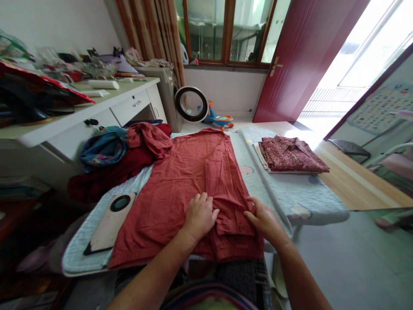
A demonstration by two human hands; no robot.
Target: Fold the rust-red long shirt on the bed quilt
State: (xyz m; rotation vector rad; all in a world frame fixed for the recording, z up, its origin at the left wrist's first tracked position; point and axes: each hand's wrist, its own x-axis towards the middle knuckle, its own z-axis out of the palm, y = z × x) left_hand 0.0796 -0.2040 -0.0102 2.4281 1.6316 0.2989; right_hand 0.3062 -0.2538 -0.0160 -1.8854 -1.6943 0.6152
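Note:
A rust-red long-sleeved shirt point(180, 185) lies spread on a padded board, one sleeve point(222, 189) folded down along its right part, with the buttoned cuff near the hem. My left hand point(200, 215) rests on the shirt just left of the cuff, thumb apart and fingers bent slightly over the cloth. My right hand point(264, 217) touches the shirt's right edge beside the cuff, with thumb and forefinger apart. Its other fingers are mostly hidden.
Folded patterned clothes point(290, 155) lie on the pale blue cover point(303, 193) at right. A heap of red and blue clothes point(109, 148) is at left, near a pinkish flat device point(111, 221). Beyond are a cluttered white desk point(129, 99) and a red door point(293, 56).

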